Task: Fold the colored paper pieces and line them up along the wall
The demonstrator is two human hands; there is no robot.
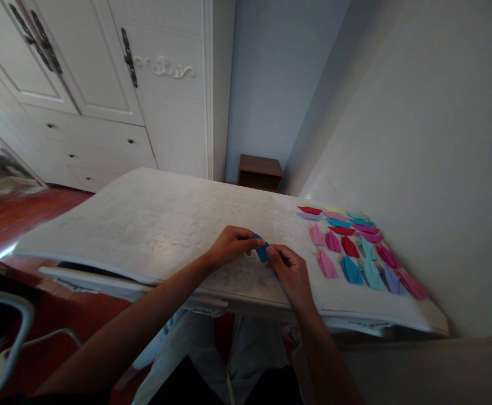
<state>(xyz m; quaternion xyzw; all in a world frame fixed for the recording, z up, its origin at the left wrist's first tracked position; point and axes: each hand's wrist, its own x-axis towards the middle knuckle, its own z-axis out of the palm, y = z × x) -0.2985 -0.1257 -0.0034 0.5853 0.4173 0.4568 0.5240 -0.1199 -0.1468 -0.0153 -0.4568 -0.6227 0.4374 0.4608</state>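
Note:
Between my two hands is a small piece of folded blue paper (262, 252), held just above the near part of the white table (178, 208). My left hand (234, 246) pinches its upper left side between thumb and fingers. On its right edge, the thumb and fingers of my right hand (288, 270) are closed. Parts of the paper are hidden behind the fingertips. To the right of my right hand lie several folded paper pieces in rows, among them a blue one (351, 270), a pink one (326, 264) and a red one (349, 246).
A wall (431, 169) runs along the table's right side. White cabinets (174, 124) stand beyond the table, and a small brown wooden box-like unit (261, 164) is in the corner. At lower left is a white tubular frame (28, 320) on the red floor.

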